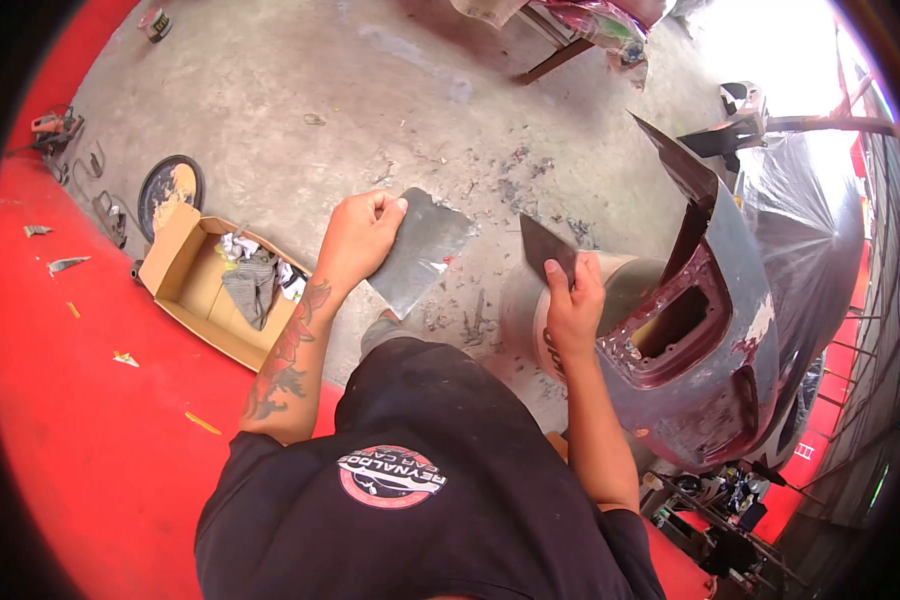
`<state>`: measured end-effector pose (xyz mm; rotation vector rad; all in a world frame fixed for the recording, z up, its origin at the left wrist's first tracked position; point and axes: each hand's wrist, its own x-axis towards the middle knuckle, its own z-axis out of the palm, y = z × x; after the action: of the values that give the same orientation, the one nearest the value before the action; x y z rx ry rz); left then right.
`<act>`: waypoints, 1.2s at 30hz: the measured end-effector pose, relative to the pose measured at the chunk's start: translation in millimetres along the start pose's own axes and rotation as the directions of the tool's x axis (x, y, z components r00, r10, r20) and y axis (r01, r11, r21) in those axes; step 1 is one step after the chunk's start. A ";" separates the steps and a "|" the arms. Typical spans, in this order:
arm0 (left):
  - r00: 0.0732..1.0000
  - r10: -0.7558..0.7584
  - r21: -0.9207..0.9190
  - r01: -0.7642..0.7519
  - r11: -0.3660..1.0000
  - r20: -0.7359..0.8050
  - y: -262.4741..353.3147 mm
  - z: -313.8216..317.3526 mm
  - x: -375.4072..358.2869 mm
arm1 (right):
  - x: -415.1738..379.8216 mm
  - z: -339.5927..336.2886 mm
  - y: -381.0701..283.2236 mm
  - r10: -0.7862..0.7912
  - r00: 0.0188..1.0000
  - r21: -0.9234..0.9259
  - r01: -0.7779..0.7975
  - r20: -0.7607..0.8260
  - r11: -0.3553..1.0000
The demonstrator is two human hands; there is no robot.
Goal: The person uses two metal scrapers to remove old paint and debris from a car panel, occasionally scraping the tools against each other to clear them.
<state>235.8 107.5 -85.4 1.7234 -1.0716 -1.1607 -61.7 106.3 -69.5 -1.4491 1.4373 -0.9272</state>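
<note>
My left hand [360, 237] pinches a dark grey sheet of sandpaper [422, 248] by its upper left corner. The sheet hangs flat over the floor, and its right edge looks ragged. My right hand [576, 305] grips a smaller, dark brown flat piece [547, 244], which looks like sandpaper too, with the thumb on top. Close to the right of that hand stands a grey car body panel [710, 400] with a framed opening and patchy, worn paint. Partly behind the right hand is a pale drum [518, 318].
An open cardboard box [205, 330] with rags [251, 285] sits left of my left arm. Beyond it lies a round black lid [170, 190]. Plastic sheeting [805, 220] covers something at the right. Dark scraps litter the concrete floor [300, 90]; a can [154, 24] stands far left.
</note>
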 end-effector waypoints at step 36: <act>0.875 0.166 -0.186 -0.089 0.978 0.455 40.6 31.9 23.9 | -122.6 -43.5 -55.9 0.174 0.985 0.502 -0.145 -0.010 0.853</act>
<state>202.2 67.0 -64.0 1.2508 -1.3139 -1.5788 -89.8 222.6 6.2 -0.9090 1.2127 -1.1379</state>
